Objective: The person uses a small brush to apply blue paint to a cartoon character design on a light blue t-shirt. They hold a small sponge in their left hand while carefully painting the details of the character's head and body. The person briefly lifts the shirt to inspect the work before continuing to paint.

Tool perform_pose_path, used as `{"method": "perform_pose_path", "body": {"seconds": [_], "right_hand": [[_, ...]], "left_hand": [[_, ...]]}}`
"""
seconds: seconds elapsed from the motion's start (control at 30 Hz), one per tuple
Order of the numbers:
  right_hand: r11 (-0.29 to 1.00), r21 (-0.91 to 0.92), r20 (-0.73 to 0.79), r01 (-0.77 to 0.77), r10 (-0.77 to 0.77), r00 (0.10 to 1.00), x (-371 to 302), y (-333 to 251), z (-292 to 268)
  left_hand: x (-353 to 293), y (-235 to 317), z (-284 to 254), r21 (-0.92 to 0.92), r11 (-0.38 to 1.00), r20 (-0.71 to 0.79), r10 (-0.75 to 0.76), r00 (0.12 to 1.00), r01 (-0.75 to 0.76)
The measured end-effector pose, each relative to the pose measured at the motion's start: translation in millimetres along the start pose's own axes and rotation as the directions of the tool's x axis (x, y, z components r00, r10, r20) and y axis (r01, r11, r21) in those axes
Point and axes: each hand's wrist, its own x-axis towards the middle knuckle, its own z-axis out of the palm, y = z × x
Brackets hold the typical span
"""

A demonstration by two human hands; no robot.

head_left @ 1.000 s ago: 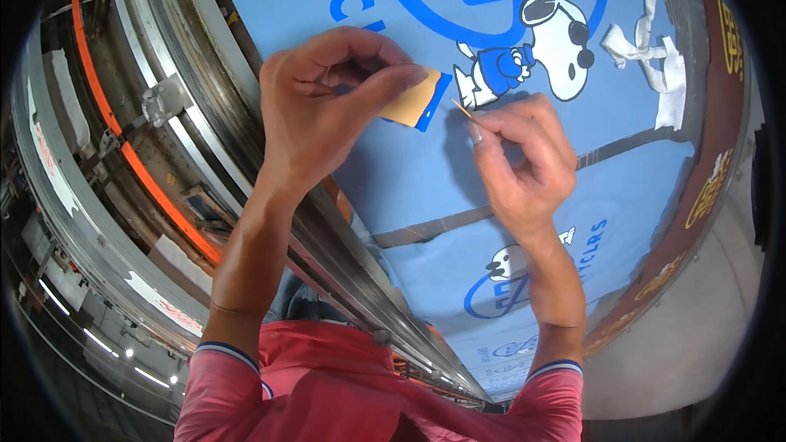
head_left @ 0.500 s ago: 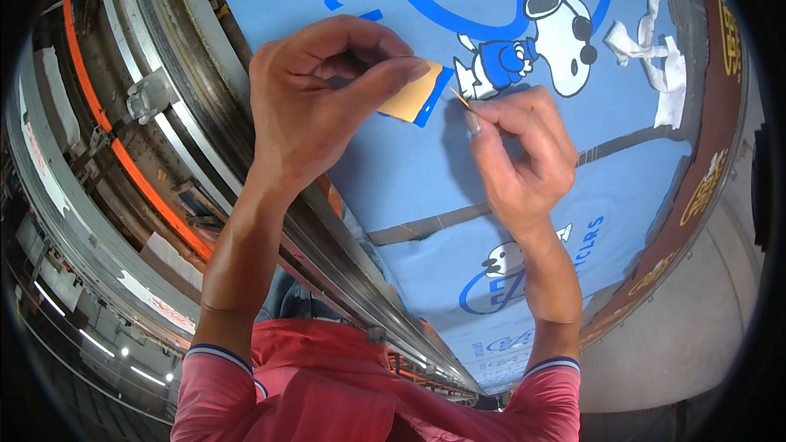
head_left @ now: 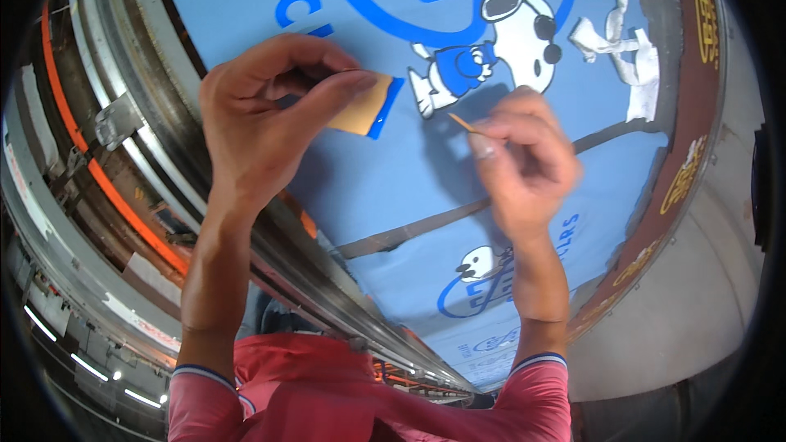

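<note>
My left hand (head_left: 262,115) pinches a small tan card (head_left: 360,111) whose right edge carries a band of wet-looking blue paint (head_left: 386,108). Between thumb and fingers of my right hand (head_left: 528,160), slightly blurred, is a thin pointed wooden stick (head_left: 460,121). Both hands hover over a light blue fabric panel (head_left: 327,205). Just beyond them lies a printed cartoon dog (head_left: 524,41) in white, black and blue. The stick's tip points toward the dog's feet, apart from the card.
Metal rails (head_left: 139,98) and an orange strip (head_left: 123,196) run along the left. White crumpled tape strips (head_left: 626,53) lie at the fabric's right side, beside a brown printed border (head_left: 655,221). A second printed panel (head_left: 483,278) lies nearer me, past a dark seam.
Both hands stay closed on card and stick. My left hand has shifted left and slightly down, the stick is farther from the card, and the whole view has moved a little.
</note>
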Motion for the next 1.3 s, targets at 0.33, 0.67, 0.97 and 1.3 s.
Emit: {"method": "perform_pose_path", "body": {"seconds": [0.33, 0.67, 0.97, 1.3], "right_hand": [[0.936, -0.081, 0.531, 0.342, -0.25, 0.81, 98, 18, -65], [0.818, -0.195, 0.611, 0.541, -0.331, 0.72, 89, 38, -58], [0.788, -0.184, 0.665, 0.587, -0.34, 0.665, 92, 37, -61], [0.779, -0.198, 0.668, 0.595, -0.336, 0.664, 92, 37, -60]], "left_hand": [[0, 7, 1, 0.025, 0.996, -0.022, -0.083, 0.996, 0.083], [0, 4, 2, 0.004, 0.996, -0.02, -0.093, 0.996, 0.093], [0, 2, 0, 0.063, 0.997, 0.01, -0.048, 0.999, 0.047], [-1, 1, -1, 0.051, 0.996, 0.013, -0.071, 0.997, 0.07]]}}
